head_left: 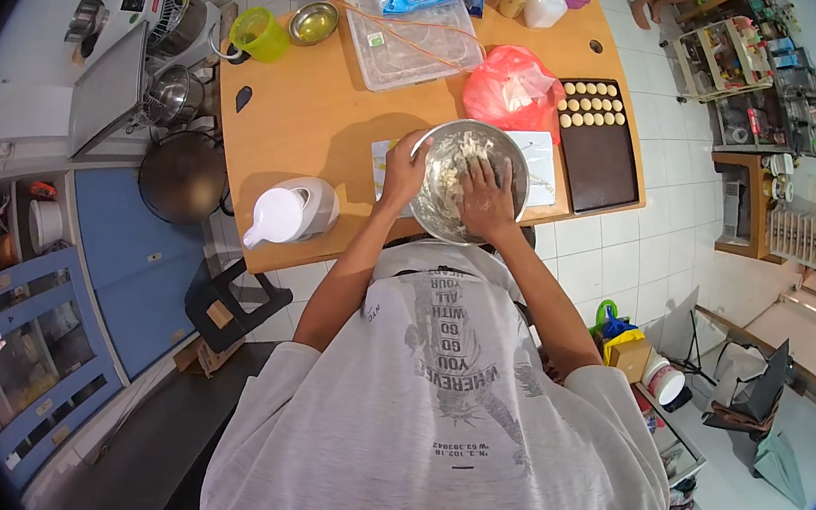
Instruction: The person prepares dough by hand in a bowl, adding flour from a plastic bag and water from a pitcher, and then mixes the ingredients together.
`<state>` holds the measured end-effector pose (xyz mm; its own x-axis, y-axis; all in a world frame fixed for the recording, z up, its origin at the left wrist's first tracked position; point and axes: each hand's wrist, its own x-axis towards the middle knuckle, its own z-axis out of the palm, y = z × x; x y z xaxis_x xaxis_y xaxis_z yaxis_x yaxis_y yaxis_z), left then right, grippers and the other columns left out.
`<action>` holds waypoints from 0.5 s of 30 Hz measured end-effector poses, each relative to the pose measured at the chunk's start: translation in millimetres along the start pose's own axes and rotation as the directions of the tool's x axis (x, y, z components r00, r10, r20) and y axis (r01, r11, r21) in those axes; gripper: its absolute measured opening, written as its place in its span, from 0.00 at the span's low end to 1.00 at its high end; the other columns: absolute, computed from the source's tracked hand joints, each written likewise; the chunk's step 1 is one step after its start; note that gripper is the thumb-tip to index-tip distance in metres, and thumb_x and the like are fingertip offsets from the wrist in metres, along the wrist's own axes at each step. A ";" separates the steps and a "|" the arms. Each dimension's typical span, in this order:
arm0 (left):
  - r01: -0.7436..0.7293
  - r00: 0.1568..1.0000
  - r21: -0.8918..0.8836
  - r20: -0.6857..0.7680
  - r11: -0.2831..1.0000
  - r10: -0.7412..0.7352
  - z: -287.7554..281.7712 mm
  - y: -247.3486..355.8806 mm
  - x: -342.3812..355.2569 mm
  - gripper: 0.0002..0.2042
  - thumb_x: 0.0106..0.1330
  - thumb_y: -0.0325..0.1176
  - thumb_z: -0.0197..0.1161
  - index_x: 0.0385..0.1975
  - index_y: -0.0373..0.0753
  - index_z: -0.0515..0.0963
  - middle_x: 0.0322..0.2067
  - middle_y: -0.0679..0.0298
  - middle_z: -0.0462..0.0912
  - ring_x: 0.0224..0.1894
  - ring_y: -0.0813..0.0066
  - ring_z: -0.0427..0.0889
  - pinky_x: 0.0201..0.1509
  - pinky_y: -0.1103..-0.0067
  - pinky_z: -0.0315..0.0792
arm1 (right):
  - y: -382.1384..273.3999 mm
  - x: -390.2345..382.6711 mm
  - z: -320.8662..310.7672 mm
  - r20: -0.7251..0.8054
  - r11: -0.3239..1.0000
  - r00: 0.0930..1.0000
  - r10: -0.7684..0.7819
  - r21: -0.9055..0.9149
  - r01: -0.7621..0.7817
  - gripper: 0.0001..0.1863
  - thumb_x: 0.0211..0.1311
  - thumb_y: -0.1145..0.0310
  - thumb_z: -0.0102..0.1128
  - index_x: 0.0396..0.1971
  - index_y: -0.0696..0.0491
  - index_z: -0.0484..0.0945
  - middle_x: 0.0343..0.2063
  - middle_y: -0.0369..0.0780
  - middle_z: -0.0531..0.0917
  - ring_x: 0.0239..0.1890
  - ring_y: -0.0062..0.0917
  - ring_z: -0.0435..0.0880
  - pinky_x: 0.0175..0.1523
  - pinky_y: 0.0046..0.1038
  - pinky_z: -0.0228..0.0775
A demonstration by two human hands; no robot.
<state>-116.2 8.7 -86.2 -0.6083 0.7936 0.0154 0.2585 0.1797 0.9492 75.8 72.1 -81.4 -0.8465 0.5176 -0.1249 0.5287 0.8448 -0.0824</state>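
A metal mixing bowl (pixel 432 213) sits at the near edge of the wooden table, in front of my body. Pale, crumbly dough (pixel 452 174) lies in it, and smears of it coat the inner wall. My left hand (pixel 405 166) grips the bowl's left rim, the fingers closed around it. Inside the bowl, my right hand (pixel 485 198) rests on the dough with its fingers stretched and apart; the part under the palm is hidden. Beneath the bowl, a printed sheet (pixel 541 164) shows on both sides.
On the right, a dark baking tray (pixel 600 176) carries rows of small round dough pieces (pixel 586 107). Beyond the bowl are a pink plastic bag (pixel 496 82) and a clear plastic box (pixel 390 57). A white jug-like container (pixel 280 214), green cup (pixel 262 34) and small metal bowl (pixel 314 23) stand left.
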 end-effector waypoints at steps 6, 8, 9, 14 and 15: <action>-0.014 0.999 0.001 -0.053 1.000 0.014 -0.6 0.0 -4.9 0.14 0.79 0.33 0.56 0.57 0.33 0.80 0.50 0.47 0.86 0.52 0.51 0.86 0.56 0.68 0.76 | -2.6 -9.2 -56.0 0.169 0.948 0.985 0.023 0.309 -0.075 0.29 0.69 0.56 0.58 0.66 0.57 0.72 0.64 0.54 0.77 0.67 0.51 0.75 0.73 0.65 0.55; 0.032 0.999 -0.007 -0.042 0.999 -0.032 -1.5 1.8 -8.0 0.14 0.80 0.33 0.55 0.58 0.33 0.78 0.50 0.46 0.86 0.53 0.51 0.85 0.57 0.67 0.76 | 1.2 -14.8 -59.4 0.119 0.889 0.993 0.024 0.451 -0.076 0.29 0.70 0.55 0.58 0.65 0.55 0.73 0.63 0.54 0.77 0.66 0.50 0.76 0.72 0.63 0.58; 0.055 0.998 -0.010 -0.038 0.998 -0.055 -1.6 2.7 -9.4 0.15 0.80 0.33 0.54 0.59 0.34 0.78 0.50 0.46 0.86 0.54 0.50 0.85 0.58 0.66 0.75 | 1.1 -18.8 -55.6 0.059 0.872 0.998 0.023 0.487 -0.049 0.28 0.71 0.54 0.57 0.65 0.53 0.73 0.64 0.53 0.76 0.66 0.50 0.75 0.72 0.62 0.59; 0.055 0.998 -0.032 -0.023 0.998 -0.056 -1.2 6.3 -11.5 0.15 0.80 0.32 0.54 0.59 0.34 0.77 0.51 0.45 0.85 0.54 0.49 0.85 0.58 0.66 0.75 | -6.4 -45.2 -52.7 0.079 0.940 0.995 -0.069 0.339 0.039 0.26 0.71 0.55 0.59 0.63 0.52 0.75 0.63 0.51 0.78 0.62 0.48 0.79 0.69 0.58 0.64; 0.051 0.998 -0.019 -0.024 0.999 -0.051 -1.0 8.0 -12.6 0.15 0.80 0.32 0.54 0.59 0.34 0.77 0.51 0.44 0.85 0.53 0.49 0.85 0.58 0.67 0.75 | -5.1 -47.7 -54.4 0.139 0.936 0.986 -0.096 0.349 0.042 0.25 0.70 0.55 0.59 0.62 0.52 0.76 0.62 0.51 0.78 0.61 0.47 0.80 0.68 0.58 0.66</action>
<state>-107.2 -0.4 -78.5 -0.6383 0.7694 -0.0257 0.2128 0.2084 0.9546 110.1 50.4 -21.3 -0.8763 0.4102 -0.2529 0.4815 0.7654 -0.4270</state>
